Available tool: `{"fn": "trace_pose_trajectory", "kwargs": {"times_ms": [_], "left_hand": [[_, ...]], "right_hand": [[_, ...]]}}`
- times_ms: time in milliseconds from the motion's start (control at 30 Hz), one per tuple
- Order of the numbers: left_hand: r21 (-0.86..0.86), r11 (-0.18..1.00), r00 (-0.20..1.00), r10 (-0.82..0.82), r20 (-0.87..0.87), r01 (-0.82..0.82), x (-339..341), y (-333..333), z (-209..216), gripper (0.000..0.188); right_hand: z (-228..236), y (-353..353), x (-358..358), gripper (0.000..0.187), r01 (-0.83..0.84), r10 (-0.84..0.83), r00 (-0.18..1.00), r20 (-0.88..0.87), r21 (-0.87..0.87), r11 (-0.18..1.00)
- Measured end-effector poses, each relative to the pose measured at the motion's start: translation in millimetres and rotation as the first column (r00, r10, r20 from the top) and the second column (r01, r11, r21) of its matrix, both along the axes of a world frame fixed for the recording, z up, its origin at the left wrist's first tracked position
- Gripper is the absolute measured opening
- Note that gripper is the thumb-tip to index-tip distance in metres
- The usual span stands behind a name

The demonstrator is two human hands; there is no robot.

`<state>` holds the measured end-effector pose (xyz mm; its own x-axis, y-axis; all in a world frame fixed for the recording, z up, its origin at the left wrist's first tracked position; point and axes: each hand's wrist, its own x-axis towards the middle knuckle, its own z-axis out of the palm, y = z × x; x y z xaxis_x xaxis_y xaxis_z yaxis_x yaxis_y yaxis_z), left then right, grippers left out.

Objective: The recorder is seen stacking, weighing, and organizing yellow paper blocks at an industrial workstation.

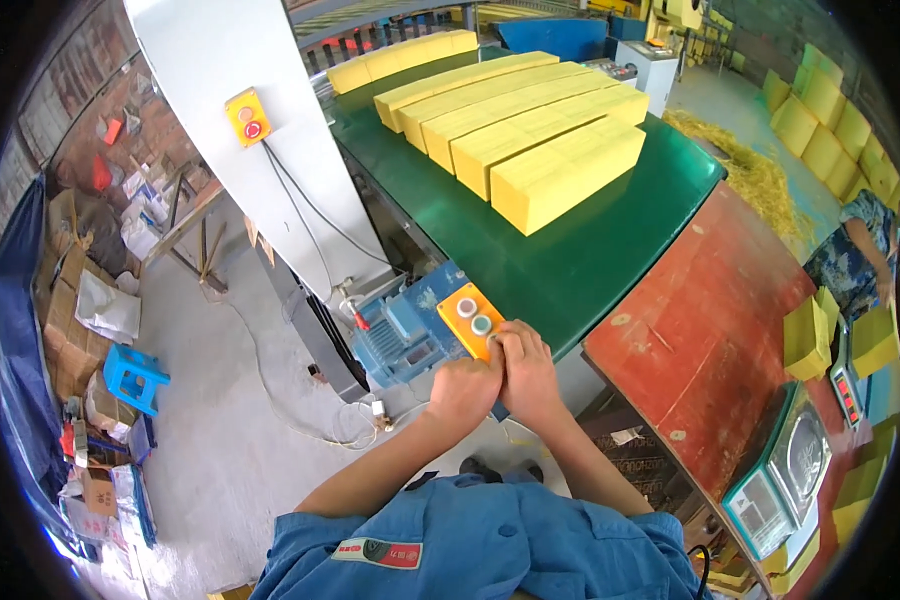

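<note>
Apparently half-curled, the left hand (pixel 465 396) and right hand (pixel 527 376) meet at the near edge of the orange button box (pixel 463 328); whether either grips, I cannot tell. A slip onto its green button (pixel 481 325) might jolt the yellow blocks (pixel 572 168) beyond.

Left fingers (pixel 489 379), right fingers (pixel 518 340) at orange button box (pixel 473 317); yellow blocks (pixel 570 175) on green belt (pixel 590 260).

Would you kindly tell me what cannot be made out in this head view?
All in the head view:
Control box: lower end partly covered by the left hand and right hand.
Co-worker: cut off by the dark right rim.
Shoes: mostly hidden by the shirt.
Red-lit display: too small to read.
</note>
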<state>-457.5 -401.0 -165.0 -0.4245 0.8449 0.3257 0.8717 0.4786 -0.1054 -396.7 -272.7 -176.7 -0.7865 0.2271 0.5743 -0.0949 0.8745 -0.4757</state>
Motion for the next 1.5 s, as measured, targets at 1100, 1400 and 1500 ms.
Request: {"fn": "trace_pose_trajectory", "kwargs": {"times_ms": [1100,1400,1500], "left_hand": [[-0.045,0.998,0.999,-0.038,0.026,0.039,-4.6,-1.1,1.6,0.051],[-0.045,0.998,0.999,-0.043,0.029,0.045,-5.9,-2.7,-0.3,0.051],[-0.044,0.998,0.999,-0.039,0.027,0.040,-6.4,-0.8,-2.2,0.051]], "right_hand": [[-7.2,-0.5,-3.5,0.025,0.038,-0.038,0.999,0.004,-0.019,0.999],[-3.4,-3.0,-3.4,0.024,0.039,-0.039,0.999,0.006,-0.010,0.999],[-4.3,-2.7,-3.2,0.025,0.050,-0.050,0.999,0.001,0.003,0.999]]}}
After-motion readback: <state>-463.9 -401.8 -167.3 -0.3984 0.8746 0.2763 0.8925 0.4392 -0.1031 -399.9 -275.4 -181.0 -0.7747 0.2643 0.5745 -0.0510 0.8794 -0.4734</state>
